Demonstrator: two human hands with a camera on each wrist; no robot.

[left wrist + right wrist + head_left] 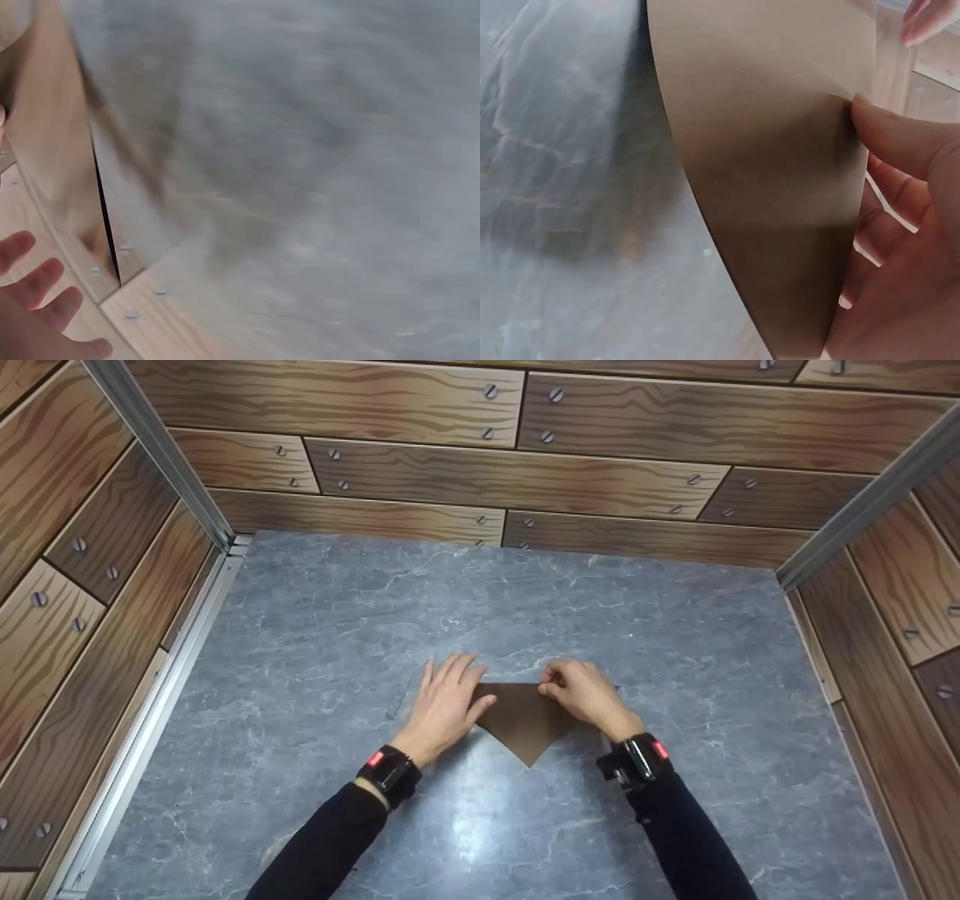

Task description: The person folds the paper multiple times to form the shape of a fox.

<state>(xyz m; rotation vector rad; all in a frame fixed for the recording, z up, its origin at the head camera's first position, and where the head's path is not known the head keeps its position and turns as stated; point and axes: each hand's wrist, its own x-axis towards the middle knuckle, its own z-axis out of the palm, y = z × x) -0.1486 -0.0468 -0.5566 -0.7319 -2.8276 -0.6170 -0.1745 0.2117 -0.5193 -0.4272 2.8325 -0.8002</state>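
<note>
Wood-print panels [420,469] wall me in along the far, left and right edges of the worktop [315,600], a blue-grey marbled surface with pale veins. A metal post [161,442] rises near its far left corner, and a second post [870,491] near its far right corner. My black left sleeve [322,840] and right sleeve [694,832] reach in from the near side.

Between my hands is a smooth brown sheet [525,716], about midway between the worktop's left and right edges. Its straight side runs roughly along the far edge, and a point tapers toward the near edge. My left hand [442,701] is at the sheet's left end, fingers loose and apart, thumb over its border; I can't tell how firmly it touches. My right hand [589,694] pinches the sheet by its far side, thumb on the face, fingers behind.

Smallest are the black left wristband [390,774] and right wristband [637,761], each with a red patch.
</note>
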